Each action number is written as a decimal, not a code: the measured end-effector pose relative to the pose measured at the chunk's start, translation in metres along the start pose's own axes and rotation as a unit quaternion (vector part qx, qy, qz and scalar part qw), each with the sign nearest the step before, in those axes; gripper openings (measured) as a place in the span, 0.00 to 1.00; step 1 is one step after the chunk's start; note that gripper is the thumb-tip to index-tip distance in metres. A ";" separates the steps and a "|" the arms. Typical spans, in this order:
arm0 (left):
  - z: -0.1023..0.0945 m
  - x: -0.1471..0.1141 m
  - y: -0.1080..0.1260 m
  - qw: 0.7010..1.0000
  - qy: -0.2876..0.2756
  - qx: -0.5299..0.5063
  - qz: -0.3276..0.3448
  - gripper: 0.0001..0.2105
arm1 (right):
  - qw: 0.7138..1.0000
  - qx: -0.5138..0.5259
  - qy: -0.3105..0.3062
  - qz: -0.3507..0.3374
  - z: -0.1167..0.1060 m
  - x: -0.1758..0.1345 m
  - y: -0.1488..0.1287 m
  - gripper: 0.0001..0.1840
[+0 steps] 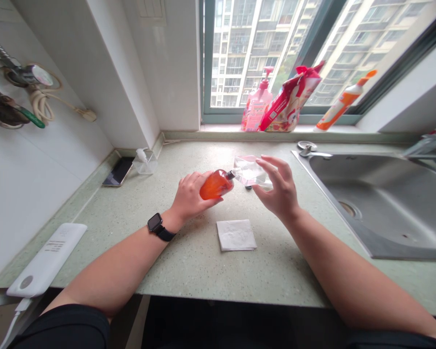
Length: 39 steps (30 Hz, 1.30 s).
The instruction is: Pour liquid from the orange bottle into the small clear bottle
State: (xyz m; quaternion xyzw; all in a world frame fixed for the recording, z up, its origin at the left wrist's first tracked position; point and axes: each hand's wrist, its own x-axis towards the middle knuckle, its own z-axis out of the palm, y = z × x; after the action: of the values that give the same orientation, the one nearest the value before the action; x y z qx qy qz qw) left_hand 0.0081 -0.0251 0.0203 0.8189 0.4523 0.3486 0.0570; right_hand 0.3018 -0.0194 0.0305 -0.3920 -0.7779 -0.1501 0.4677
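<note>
Fingers are just past a folded tissue (236,236) on the counter (189,266): left hand (192,195) is wrapped round a tilted orange bottle (212,188), neck toward a clear container (246,169); right hand (280,189) curves around that, can't tell if it's actually gripping. Way back, pink pump bottle (256,109) and red bag (288,102) on the windowsill (218,128).

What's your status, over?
Left grip around orange bottle. Right grip on clear container. Bottle tipped toward container. Folded white paper on counter, not between them.
</note>
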 end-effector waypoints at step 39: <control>0.002 0.000 -0.005 1.000 0.014 -0.004 0.013 0.37 | 0.999 0.020 0.023 -0.024 0.001 0.002 0.002 0.49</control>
State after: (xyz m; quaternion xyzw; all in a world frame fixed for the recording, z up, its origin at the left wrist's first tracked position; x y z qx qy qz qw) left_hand 0.0063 -0.0220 0.0165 0.8194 0.4414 0.3624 0.0492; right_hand 0.3027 -0.0167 0.0315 -0.3604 -0.7788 -0.1543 0.4898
